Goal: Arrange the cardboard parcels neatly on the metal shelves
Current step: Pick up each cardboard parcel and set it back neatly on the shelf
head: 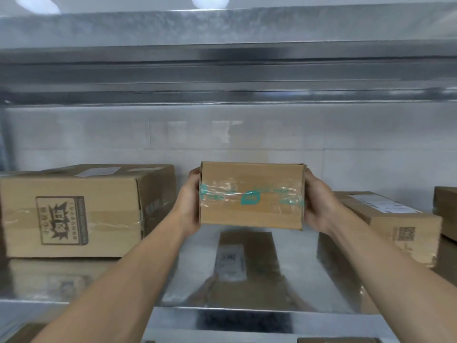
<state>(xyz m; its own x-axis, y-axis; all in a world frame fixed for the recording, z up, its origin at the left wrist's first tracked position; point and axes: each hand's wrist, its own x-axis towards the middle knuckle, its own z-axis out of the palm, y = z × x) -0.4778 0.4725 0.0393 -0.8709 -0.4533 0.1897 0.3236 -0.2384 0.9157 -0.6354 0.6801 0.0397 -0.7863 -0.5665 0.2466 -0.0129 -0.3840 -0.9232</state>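
A small cardboard parcel (251,196) with teal-printed clear tape hangs just above the shiny metal shelf (197,276), in the gap between two other boxes. My left hand (190,201) grips its left end and my right hand (319,204) grips its right end, fingers wrapped behind. Its reflection shows on the shelf below. A large cardboard box (74,211) with a printed black logo stands on the shelf at the left. A flatter parcel (393,224) with a white label and a QR code lies at the right.
Another metal shelf (222,70) runs overhead. A white tiled wall (247,134) closes the back. More brown boxes (446,214) are stacked at the far right edge. Cardboard corners (338,339) show on the level below.
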